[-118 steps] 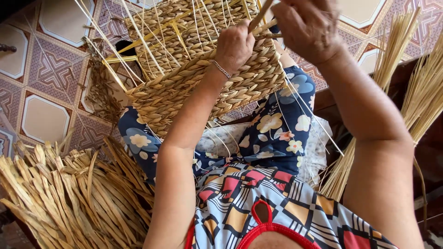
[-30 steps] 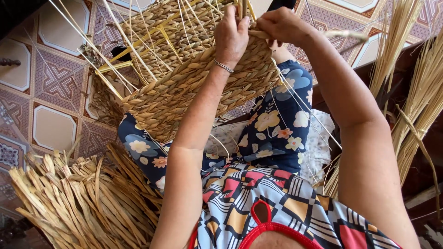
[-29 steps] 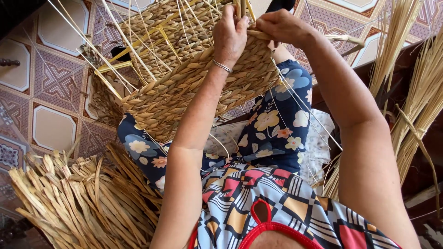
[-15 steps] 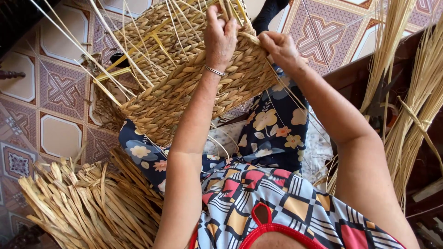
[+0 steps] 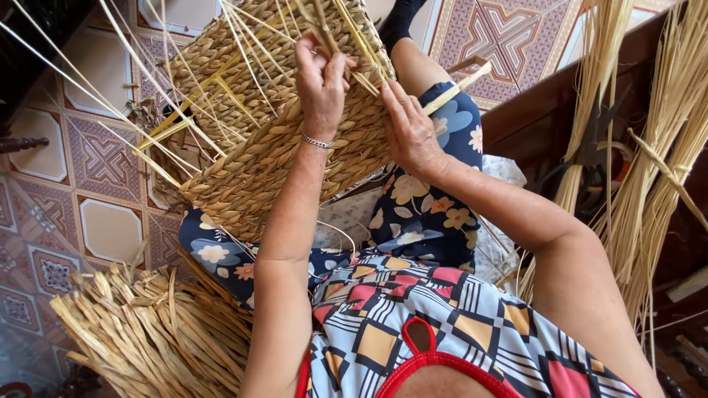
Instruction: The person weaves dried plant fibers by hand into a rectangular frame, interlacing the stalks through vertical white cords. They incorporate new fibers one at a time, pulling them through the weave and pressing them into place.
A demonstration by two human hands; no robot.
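A half-woven straw basket (image 5: 251, 169) rests on my lap, its rim bristling with loose upright strands (image 5: 243, 44). My left hand (image 5: 321, 85), a thin bracelet on its wrist, is closed around a few strands at the rim. Beside it my right hand (image 5: 409, 133) lies flat against the basket's woven side with the fingers stretched out. A flat pale strip (image 5: 461, 79) sticks out to the right from beside those fingers. Whether the right hand pinches that strip is not visible.
A bundle of flat dried straw (image 5: 147, 332) lies on the patterned tiled floor (image 5: 110, 228) at the lower left. Tall sheaves of thin stalks (image 5: 656, 147) lean at the right, with dark shears (image 5: 594, 151) among them on a dark wooden ledge.
The view has tilted, so the basket and hands sit lower in the frame. My right hand has come down from the rim onto the basket's side. My left hand stays at the rim.
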